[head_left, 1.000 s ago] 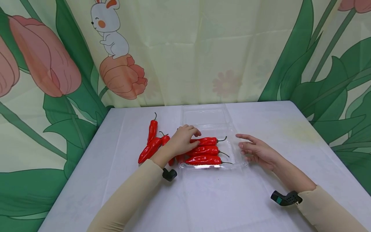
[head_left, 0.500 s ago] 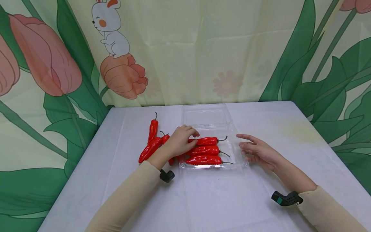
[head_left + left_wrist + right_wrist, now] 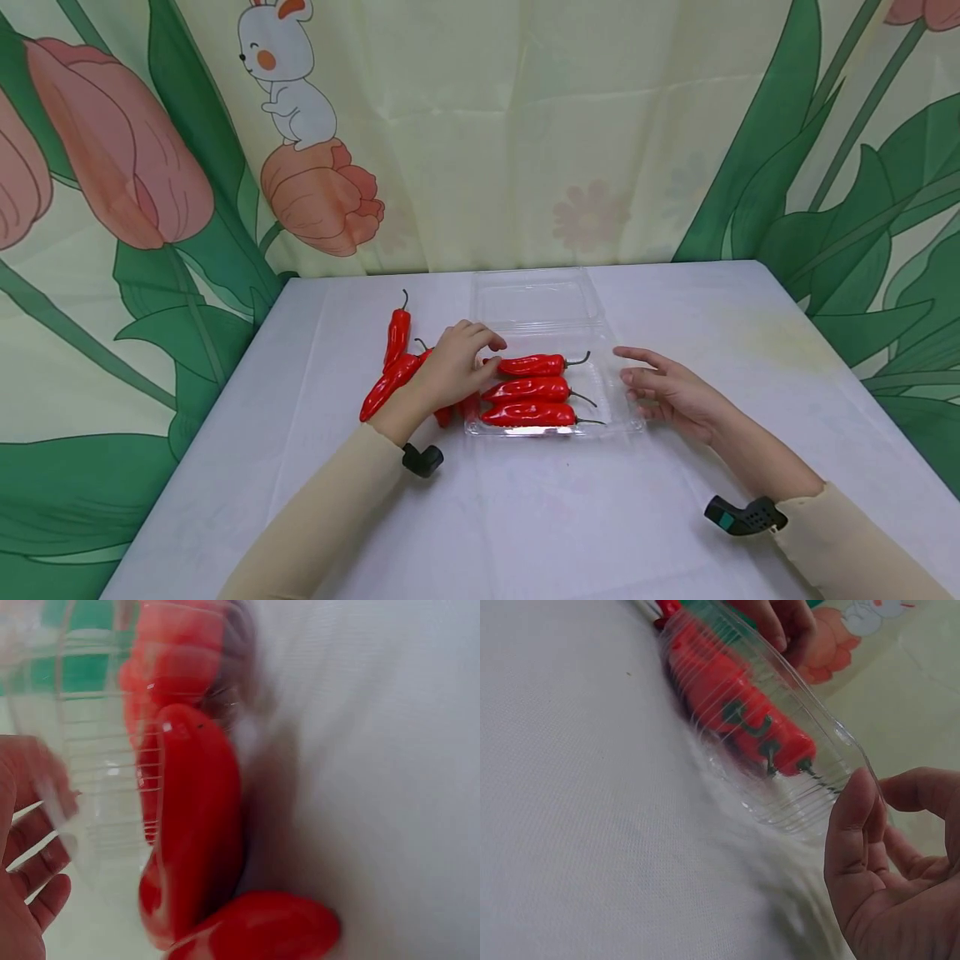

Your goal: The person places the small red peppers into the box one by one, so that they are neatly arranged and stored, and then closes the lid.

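Note:
Red chili peppers with green stems lie side by side in an open clear plastic clamshell box in the head view. My left hand is over the box's left side, its fingers loosely bent and apart, with fingertips near the tip of the farthest pepper in the row. At the box's right edge my right hand has one finger stretched out. In the right wrist view, the right hand's thumb and a finger meet at the box's rim. The left forearm and hand partly hide some peppers.
Left of the box, several more chili peppers lie on the white tablecloth, one with its stem pointing to the back. The box's lid lies folded back behind it. A printed curtain hangs behind the table.
My left hand has drawn a little to the left, showing more of the farthest pepper in the row. The right hand and the box stay nearly where they were.

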Action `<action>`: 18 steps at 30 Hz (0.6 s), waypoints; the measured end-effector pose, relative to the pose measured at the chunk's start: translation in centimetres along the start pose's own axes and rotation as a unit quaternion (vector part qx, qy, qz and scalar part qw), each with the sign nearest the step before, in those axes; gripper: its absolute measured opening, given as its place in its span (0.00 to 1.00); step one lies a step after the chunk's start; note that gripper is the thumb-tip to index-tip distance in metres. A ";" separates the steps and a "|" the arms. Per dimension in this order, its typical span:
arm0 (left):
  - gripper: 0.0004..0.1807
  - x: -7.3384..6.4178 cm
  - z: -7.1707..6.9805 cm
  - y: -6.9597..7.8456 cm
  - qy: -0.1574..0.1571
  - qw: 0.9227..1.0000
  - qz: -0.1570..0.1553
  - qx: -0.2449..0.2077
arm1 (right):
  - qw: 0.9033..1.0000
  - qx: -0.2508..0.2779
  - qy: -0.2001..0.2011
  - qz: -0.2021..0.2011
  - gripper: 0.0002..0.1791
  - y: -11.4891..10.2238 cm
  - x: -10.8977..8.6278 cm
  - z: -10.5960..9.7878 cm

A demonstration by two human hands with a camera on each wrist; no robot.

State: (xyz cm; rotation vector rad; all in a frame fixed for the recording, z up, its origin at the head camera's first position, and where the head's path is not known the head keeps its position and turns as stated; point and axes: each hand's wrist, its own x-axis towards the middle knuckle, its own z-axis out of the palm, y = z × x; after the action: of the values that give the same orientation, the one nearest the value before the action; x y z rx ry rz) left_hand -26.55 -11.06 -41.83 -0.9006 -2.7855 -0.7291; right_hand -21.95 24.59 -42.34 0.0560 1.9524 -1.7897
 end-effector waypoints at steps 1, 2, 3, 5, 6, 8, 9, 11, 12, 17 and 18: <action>0.16 -0.1 -0.1 0.0 0.004 1.000 0.001 -0.004 | 1.000 -0.001 0.000 0.000 0.36 0.0 0.0 0.0; 0.16 -0.2 -0.3 0.0 0.008 1.000 0.001 -0.006 | 1.000 -0.001 0.000 0.000 0.36 0.0 0.0 0.0; 0.16 -0.3 -0.4 0.0 0.012 1.000 0.001 -0.007 | 1.000 -0.001 0.001 0.000 0.37 0.0 -0.1 0.0; 0.16 -0.5 -0.7 0.0 0.018 1.000 -0.002 -0.009 | 1.000 -0.002 0.001 0.000 0.36 0.0 -0.1 0.0; 0.16 -0.6 -0.8 0.0 0.021 1.000 -0.004 -0.011 | 1.000 -0.002 0.002 0.000 0.36 0.0 -0.1 0.0; 0.17 -0.9 -1.0 0.0 0.025 0.999 -0.011 -0.016 | 1.000 -0.001 0.002 0.001 0.36 0.0 -0.1 0.0; 0.17 -1.1 -1.2 0.0 0.028 0.999 -0.015 -0.018 | 1.000 0.000 0.003 0.002 0.36 0.1 -0.1 0.0; 0.17 -1.4 -1.5 -0.1 0.032 0.999 -0.022 -0.027 | 1.000 0.003 0.003 0.002 0.36 0.1 -0.1 0.0; 0.17 -1.5 -1.5 -0.1 0.035 0.999 -0.026 -0.030 | 1.000 0.004 0.002 0.002 0.36 0.1 -0.1 0.0; 0.18 -2.2 -1.7 -0.6 0.040 0.997 -0.047 -0.042 | 1.000 0.003 -0.002 -0.001 0.37 0.1 0.0 -0.1; 0.17 -2.3 -1.7 -0.8 0.040 0.997 -0.051 -0.043 | 1.000 0.002 -0.003 -0.002 0.37 0.1 0.0 -0.1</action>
State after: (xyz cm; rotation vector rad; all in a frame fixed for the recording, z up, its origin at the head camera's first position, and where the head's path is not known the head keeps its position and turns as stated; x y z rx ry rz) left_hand -25.13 -13.61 -41.28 -0.7283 -2.7649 -0.8877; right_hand -21.91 24.73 -42.46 0.0490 1.9462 -1.7953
